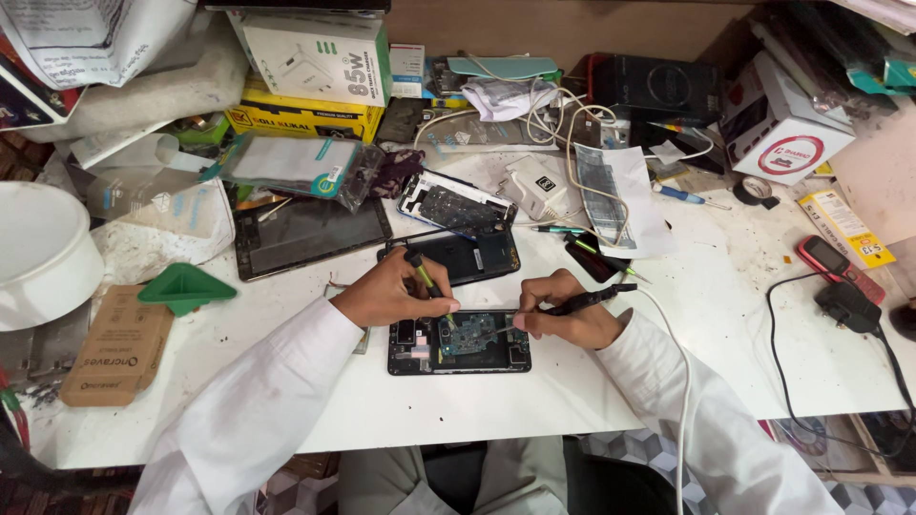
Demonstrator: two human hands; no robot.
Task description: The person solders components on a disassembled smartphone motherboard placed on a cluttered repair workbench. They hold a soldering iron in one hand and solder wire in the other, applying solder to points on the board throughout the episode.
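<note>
An opened phone lies on the white table in front of me, its circuit board exposed. My left hand grips a thin screwdriver with a green-yellow shaft, its tip down on the board. My right hand holds a black soldering iron with a white cord, its tip pointing left at the board. Both arms wear white sleeves.
Another dark phone and a bare phone frame lie just beyond the hands. A tablet and a green wedge-shaped holder are at left, with a brown box. Boxes, cables and a red phone crowd the back and right.
</note>
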